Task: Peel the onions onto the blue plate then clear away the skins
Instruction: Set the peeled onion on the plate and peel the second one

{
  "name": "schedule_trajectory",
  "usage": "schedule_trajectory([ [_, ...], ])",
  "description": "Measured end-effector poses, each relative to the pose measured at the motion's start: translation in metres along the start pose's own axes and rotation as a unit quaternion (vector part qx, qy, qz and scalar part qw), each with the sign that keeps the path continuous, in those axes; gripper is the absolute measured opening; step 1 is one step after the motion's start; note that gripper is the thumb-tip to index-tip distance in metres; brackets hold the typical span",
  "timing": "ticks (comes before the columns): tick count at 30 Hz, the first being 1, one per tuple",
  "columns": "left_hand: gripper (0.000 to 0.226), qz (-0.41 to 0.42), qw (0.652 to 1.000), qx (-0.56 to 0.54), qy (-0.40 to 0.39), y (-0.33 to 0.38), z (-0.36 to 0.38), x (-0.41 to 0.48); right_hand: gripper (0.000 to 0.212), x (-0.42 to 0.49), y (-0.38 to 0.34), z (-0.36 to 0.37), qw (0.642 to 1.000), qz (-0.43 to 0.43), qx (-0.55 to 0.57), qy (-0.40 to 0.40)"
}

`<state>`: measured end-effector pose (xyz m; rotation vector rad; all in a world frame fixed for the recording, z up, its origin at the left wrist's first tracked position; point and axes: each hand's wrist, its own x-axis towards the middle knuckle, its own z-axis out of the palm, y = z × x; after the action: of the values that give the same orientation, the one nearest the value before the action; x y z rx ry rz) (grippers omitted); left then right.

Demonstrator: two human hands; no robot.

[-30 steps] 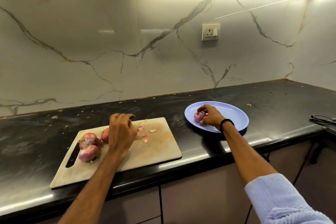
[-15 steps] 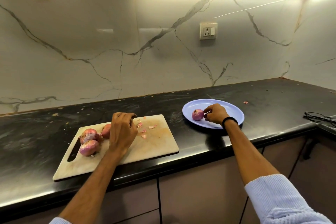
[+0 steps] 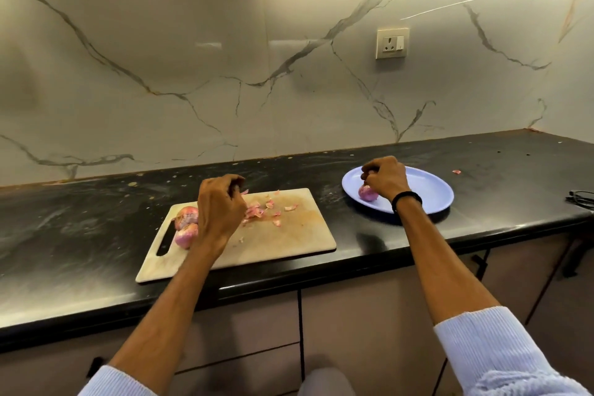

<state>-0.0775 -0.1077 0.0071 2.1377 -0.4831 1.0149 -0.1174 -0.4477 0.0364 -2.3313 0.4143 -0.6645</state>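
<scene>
A peeled pink onion [image 3: 366, 193] lies on the blue plate [image 3: 430, 193] at the right of the black counter. My right hand [image 3: 385, 178] hovers just above it with curled fingers, and I see nothing in them. Two unpeeled onions [image 3: 188, 216] [image 3: 185, 236] sit at the left end of the wooden cutting board [image 3: 289, 235]. My left hand [image 3: 220, 209] is curled over the board beside them. Its fingertips are turned away, so what it holds is hidden. Loose pink skins [image 3: 257, 210] lie scattered on the board right of that hand.
A stray skin scrap [image 3: 456, 171] lies on the counter [image 3: 80, 219] past the plate. A dark, thin object [image 3: 581, 198] sits at the right edge. The marble wall carries a socket [image 3: 392, 43]. Cabinet fronts run below the counter edge.
My right hand has let go of the onion on the plate and risen slightly above it. My left hand has stayed curled over the board. The camera has shifted.
</scene>
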Motion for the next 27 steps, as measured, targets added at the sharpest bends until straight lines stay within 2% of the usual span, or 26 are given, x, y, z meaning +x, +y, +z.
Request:
schedule_trajectory([
  [3,0.022,-0.091,0.994,-0.052,0.004,-0.002,-0.022,0.008,0.024,-0.012,-0.027,0.025,0.998,-0.033,0.037,-0.045],
  [6,0.022,-0.191,0.976,-0.109,-0.005,-0.013,-0.044,0.013,0.023,-0.027,-0.059,0.051,0.992,-0.078,0.022,-0.093],
  [12,0.021,-0.269,0.950,-0.159,0.012,-0.040,-0.079,0.013,0.023,-0.061,-0.119,0.110,0.972,-0.139,0.036,-0.186],
  [18,0.020,-0.340,0.921,-0.182,0.051,-0.072,-0.100,0.001,0.042,-0.109,-0.179,0.163,0.938,-0.211,-0.011,-0.276],
  [23,0.019,-0.363,0.912,-0.181,0.063,-0.085,-0.107,-0.012,0.071,-0.142,-0.198,0.196,0.942,-0.245,-0.066,-0.221],
  [27,0.022,-0.360,0.913,-0.179,0.060,-0.087,-0.105,-0.019,0.063,-0.149,-0.196,0.207,0.946,-0.256,-0.048,-0.192],
])
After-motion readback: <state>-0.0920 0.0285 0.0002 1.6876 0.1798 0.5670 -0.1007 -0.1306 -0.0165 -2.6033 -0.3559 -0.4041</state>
